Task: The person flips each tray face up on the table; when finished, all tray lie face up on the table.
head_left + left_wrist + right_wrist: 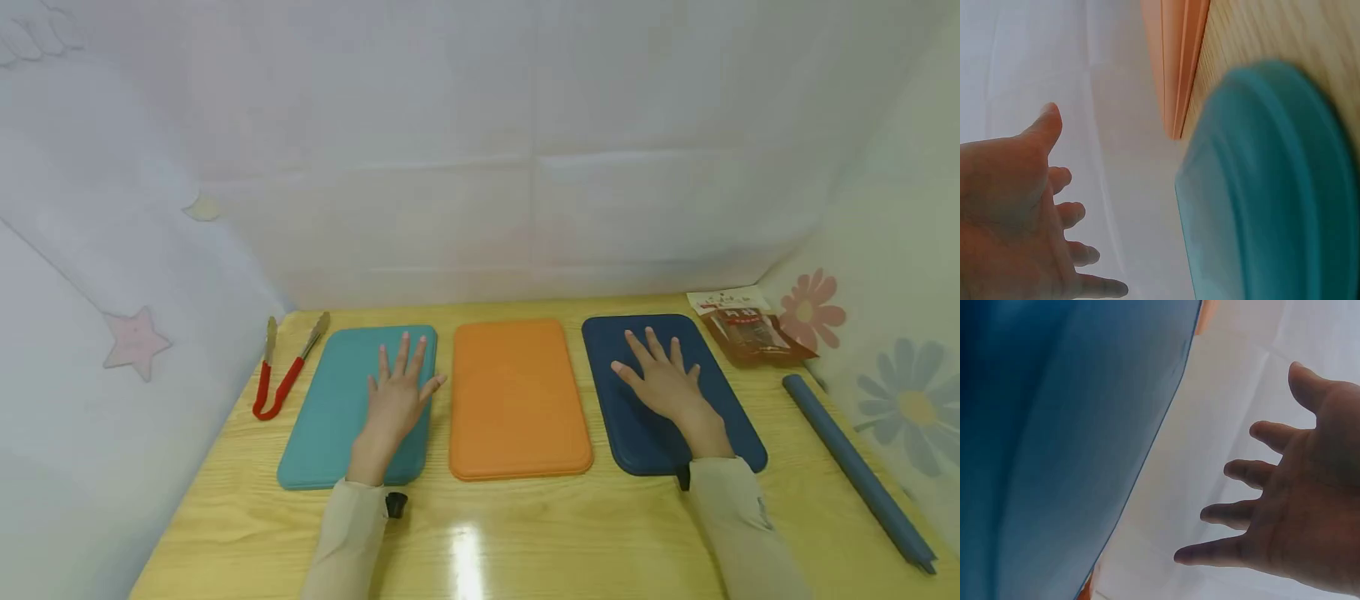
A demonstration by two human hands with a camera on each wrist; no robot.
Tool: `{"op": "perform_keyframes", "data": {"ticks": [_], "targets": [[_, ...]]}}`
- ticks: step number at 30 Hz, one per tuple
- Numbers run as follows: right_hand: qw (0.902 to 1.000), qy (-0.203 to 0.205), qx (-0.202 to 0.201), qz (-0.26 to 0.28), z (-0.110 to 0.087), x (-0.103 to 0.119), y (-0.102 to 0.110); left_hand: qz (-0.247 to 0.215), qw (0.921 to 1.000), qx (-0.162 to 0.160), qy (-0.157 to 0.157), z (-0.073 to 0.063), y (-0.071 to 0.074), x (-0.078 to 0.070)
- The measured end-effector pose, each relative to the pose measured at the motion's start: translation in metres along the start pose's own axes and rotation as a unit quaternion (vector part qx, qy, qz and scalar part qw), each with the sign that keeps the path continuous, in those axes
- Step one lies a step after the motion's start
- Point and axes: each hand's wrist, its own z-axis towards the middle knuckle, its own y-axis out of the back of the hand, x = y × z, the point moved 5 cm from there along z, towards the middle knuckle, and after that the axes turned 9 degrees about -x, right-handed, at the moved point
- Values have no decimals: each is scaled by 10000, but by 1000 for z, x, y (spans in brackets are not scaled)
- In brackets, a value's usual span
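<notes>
Fingers spread, my left hand (pixel 393 404) hovers above the teal board (pixel 322 433), a flat rectangle with rounded corners. The left wrist view shows a gap between that hand (pixel 1016 219) and the teal board (pixel 1260 187). Over the dark blue board (pixel 630 442) on the right, my right hand (pixel 667 383) is likewise spread with straight fingers. In the right wrist view this hand (pixel 1297 494) stands apart from the blue surface (pixel 1085 437). Between the two lies an orange board (pixel 517 400). Neither hand holds anything.
Red-handled tongs (pixel 281 379) lie spread at the left. A brown food packet (pixel 750 333) sits at the back right, with a long grey-blue rod (pixel 855 467) in front of it. White cloth (pixel 465 167) walls the wooden table (pixel 435 542) at back and sides.
</notes>
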Motion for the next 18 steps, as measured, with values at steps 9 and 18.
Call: {"op": "perform_keyframes", "data": {"ticks": [9, 18], "targets": [[9996, 150, 63, -235, -1, -8, -2, 144, 9993, -47, -332, -5, -9, -35], [9996, 157, -6, -217, -15, -41, 6, -773, 9922, 265, -940, -8, -27, -107]]}}
